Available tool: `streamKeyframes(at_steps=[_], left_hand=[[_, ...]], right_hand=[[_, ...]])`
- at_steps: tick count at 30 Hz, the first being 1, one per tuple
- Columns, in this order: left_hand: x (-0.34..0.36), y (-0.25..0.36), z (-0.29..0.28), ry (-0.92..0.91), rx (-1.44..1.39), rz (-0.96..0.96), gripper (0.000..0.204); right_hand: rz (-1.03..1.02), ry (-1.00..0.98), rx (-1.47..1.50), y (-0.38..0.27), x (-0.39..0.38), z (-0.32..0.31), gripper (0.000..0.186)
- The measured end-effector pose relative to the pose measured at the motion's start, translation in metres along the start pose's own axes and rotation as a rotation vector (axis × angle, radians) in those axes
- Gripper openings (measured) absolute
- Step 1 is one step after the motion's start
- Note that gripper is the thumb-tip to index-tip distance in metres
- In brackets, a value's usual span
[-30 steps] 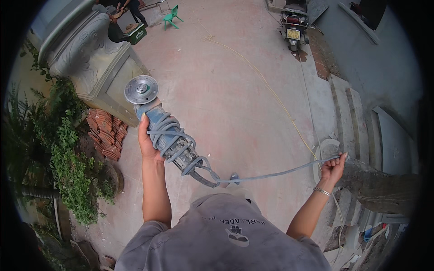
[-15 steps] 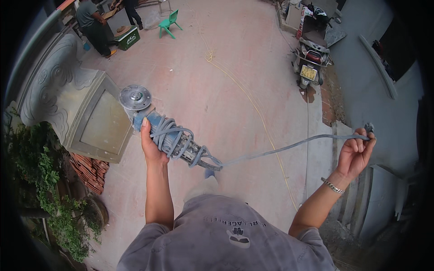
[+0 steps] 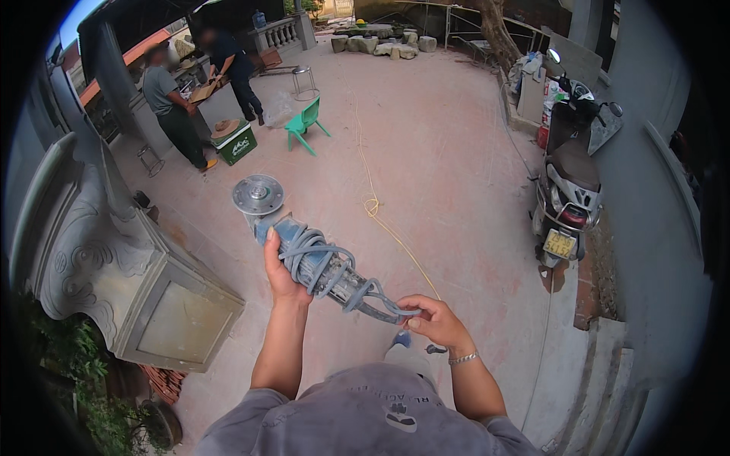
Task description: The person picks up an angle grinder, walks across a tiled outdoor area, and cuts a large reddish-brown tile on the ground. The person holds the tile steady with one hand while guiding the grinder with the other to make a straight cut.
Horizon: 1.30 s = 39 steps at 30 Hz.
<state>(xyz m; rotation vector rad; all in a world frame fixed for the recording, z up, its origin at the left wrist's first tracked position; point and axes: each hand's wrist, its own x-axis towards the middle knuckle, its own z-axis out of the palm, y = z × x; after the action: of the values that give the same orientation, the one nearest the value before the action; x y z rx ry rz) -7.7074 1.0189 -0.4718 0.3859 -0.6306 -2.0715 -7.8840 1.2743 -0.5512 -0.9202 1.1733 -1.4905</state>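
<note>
My left hand (image 3: 287, 281) is closed around the blue front of an angle grinder (image 3: 285, 230), thumb along its side. A round metal disc (image 3: 258, 195) faces up at its far end. Loops of grey power cord (image 3: 310, 247) are wound about the body. At the tail end, my right hand (image 3: 435, 321) pinches the cord close to where it leaves the grinder. The cord's dark plug (image 3: 436, 349) dangles below the right hand.
A carved grey stone pillar (image 3: 182, 311) stands close on my left. Across the paved ground runs a yellow cord (image 3: 371, 204). A motor scooter (image 3: 574, 178) is parked at the right. Ahead are a green chair (image 3: 306, 123), a green cool box (image 3: 236, 142) and two people (image 3: 169, 102).
My right hand has come in from far right to the grinder's tail, and the stretched cord has gone slack, its plug now hanging. The view has tilted up, showing more of the yard.
</note>
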Motion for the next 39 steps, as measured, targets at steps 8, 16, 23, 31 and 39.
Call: streamKeyframes(at_steps=[8,16,23,31,39], left_hand=[[0.244,-0.026,0.045,0.091,0.197,0.358,0.053],[0.548,-0.123,0.074,-0.139,0.192,0.428,0.066],[0.813,-0.131,0.169,-0.189,0.139,0.43,0.066],[1.098,-0.171,0.204,-0.129,0.17,0.561,0.067],[1.374,-0.219,0.26,-0.085,0.46,0.467,0.067]], right_hand=[[-0.093,-0.02,-0.801,-0.048,0.235,-0.187,0.021],[-0.236,-0.167,-1.092,-0.148,0.538,-0.321,0.02],[0.121,-0.065,-0.503,-0.183,0.705,-0.482,0.03],[0.029,0.214,-0.202,-0.209,0.89,-0.68,0.025],[-0.3,-0.11,-0.935,-0.358,1.23,-0.807,0.02]])
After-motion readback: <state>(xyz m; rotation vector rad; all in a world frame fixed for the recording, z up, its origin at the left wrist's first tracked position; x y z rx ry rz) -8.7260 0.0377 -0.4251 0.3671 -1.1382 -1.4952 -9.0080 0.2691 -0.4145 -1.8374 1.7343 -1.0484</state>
